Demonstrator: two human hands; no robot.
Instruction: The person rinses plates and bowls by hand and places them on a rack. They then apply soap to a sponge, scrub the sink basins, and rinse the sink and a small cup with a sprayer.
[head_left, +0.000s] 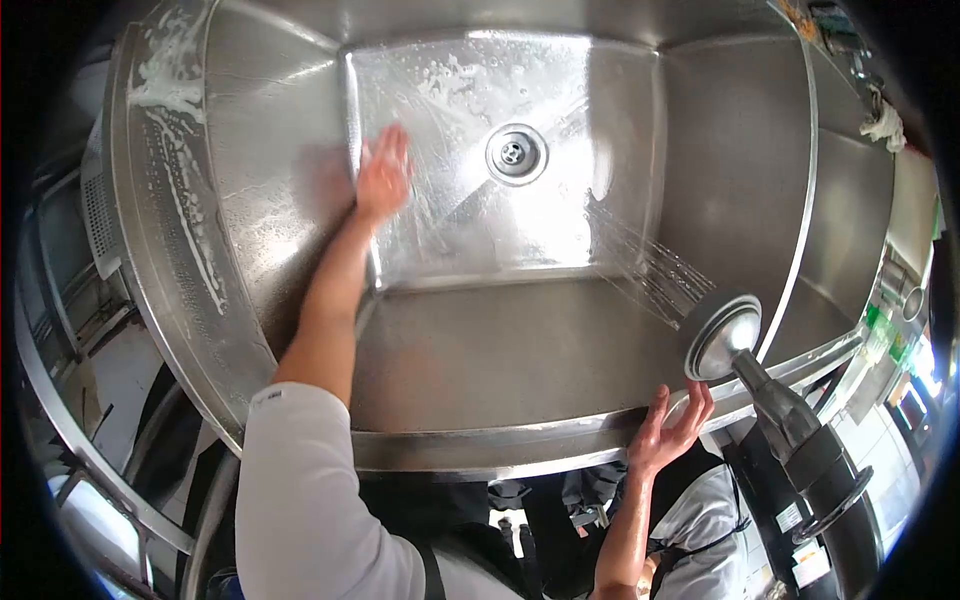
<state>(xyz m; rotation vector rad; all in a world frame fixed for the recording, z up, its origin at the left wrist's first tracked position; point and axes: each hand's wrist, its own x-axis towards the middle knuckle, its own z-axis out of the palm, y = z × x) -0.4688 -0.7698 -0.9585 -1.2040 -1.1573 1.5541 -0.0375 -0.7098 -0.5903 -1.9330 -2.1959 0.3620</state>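
Observation:
A deep stainless steel sink (470,420) lies before me, its bottom wet and shiny around a round drain (516,154). My left hand (385,182) reaches into the basin over its left part, fingers stretched out and nothing held. Whether its palm touches the metal I cannot tell. At the front right, a spray head (722,335) on a thick grey handle sends streams of water toward the sink bottom. My right hand (672,432) is just below the spray head by the front rim, fingers apart; its fingertips are at the head's lower edge, contact unclear.
White foam (168,75) streaks the ledge on the left. Another basin (845,220) adjoins on the right, with a white cloth (882,122) hanging near its back. Metal rails (95,470) stand at the lower left. Green-marked items (885,335) are at the far right.

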